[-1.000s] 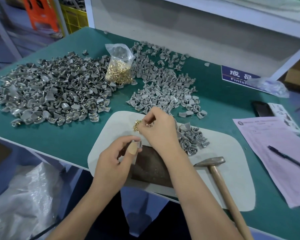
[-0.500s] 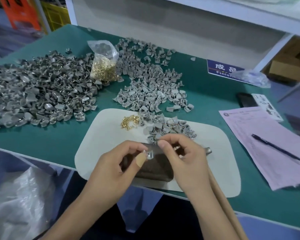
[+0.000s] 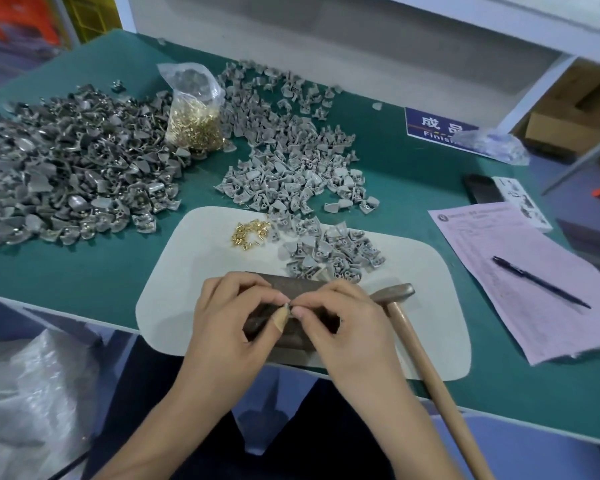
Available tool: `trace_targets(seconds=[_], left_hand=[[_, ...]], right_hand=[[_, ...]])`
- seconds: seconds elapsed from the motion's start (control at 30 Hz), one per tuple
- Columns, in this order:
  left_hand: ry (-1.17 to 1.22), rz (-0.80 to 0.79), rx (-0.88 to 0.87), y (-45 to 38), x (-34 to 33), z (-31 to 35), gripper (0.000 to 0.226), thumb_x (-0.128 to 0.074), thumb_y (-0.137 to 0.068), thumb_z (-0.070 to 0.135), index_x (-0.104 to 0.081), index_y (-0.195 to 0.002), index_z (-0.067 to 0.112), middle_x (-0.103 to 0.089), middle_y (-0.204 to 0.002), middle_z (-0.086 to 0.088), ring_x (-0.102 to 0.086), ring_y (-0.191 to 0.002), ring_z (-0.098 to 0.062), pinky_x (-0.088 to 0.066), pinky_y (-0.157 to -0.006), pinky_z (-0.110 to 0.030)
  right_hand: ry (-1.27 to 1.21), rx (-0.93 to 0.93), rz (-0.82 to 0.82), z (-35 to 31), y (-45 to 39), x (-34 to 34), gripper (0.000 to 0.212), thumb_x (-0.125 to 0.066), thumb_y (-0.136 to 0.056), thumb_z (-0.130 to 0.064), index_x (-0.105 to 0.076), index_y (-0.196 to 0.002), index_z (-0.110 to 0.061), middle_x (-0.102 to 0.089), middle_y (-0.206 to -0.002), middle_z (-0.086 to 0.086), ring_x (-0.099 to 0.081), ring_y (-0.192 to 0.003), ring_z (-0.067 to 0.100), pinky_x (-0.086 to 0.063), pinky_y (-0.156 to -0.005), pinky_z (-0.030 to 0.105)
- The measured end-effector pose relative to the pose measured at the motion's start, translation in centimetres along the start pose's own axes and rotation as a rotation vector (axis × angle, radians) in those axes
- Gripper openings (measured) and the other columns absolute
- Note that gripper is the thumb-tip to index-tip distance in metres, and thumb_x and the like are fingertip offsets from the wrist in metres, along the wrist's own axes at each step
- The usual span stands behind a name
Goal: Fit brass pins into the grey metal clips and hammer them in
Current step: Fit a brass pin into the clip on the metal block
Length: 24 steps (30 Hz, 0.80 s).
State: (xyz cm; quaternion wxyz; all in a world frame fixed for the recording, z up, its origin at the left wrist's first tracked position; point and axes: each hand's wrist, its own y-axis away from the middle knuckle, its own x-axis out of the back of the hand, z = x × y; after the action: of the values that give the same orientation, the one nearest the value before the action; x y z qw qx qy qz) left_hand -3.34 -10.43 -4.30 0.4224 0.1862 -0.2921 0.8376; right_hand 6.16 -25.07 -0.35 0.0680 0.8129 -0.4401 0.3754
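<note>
My left hand [image 3: 229,327] and my right hand [image 3: 343,323] meet fingertip to fingertip above a dark metal block [image 3: 284,289] on a white mat [image 3: 187,265]. The left hand pinches a small grey clip that its fingers mostly hide. The right hand's fingertips pinch at the same spot, and the brass pin between them is too small to make out. Loose brass pins [image 3: 250,233] lie on the mat beside a small heap of grey clips [image 3: 329,252]. A wooden-handled hammer [image 3: 426,368] lies to the right of the block.
A large darker clip pile [image 3: 66,168] covers the left of the green table [image 3: 84,271]; a lighter pile [image 3: 291,157] lies behind the mat. A bag of brass pins [image 3: 194,112] stands between them. Pink paper [image 3: 520,265] with a pen [image 3: 541,287] lies right.
My right hand left the loose pins, came back to the block and met the left hand's fingertips. The view shifted slightly and the hammer head is uncovered again.
</note>
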Motion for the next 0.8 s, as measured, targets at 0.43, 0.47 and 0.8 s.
trace_targets(seconds=[0.43, 0.47, 0.8], left_hand=[[0.051, 0.07, -0.01, -1.2, -1.7, -0.6, 0.013, -0.062, -0.091, 0.04, -0.069, -0.098, 0.032, -0.051, -0.1, 0.022, -0.044, -0.107, -0.011, -0.033, -0.089, -0.013], [0.051, 0.07, -0.013, -1.3, -1.7, -0.7, 0.012, -0.063, -0.091, 0.04, -0.069, -0.099, 0.033, -0.051, -0.101, 0.022, -0.044, -0.108, -0.011, -0.032, -0.089, -0.013], [0.072, 0.067, -0.043, -1.5, -1.7, -1.2, 0.011, -0.066, -0.091, 0.039, -0.07, -0.099, 0.034, -0.052, -0.101, 0.021, -0.045, -0.109, -0.011, -0.032, -0.09, -0.012]], right_hand=[[0.362, 0.032, -0.129, -1.2, -3.5, 1.4, 0.002, -0.073, -0.088, -0.038, -0.075, -0.089, -0.037, -0.064, -0.085, -0.017, -0.058, -0.09, 0.007, -0.05, -0.072, 0.034], [0.349, 0.008, -0.142, -1.1, -3.7, 1.5, 0.002, -0.074, -0.087, -0.039, -0.075, -0.089, -0.038, -0.065, -0.084, -0.017, -0.059, -0.087, 0.006, -0.051, -0.072, 0.033], [0.276, 0.01, -0.176, -1.2, -3.2, 1.5, 0.005, -0.07, -0.091, -0.029, -0.074, -0.09, -0.029, -0.064, -0.088, -0.013, -0.06, -0.087, 0.011, -0.052, -0.078, 0.039]])
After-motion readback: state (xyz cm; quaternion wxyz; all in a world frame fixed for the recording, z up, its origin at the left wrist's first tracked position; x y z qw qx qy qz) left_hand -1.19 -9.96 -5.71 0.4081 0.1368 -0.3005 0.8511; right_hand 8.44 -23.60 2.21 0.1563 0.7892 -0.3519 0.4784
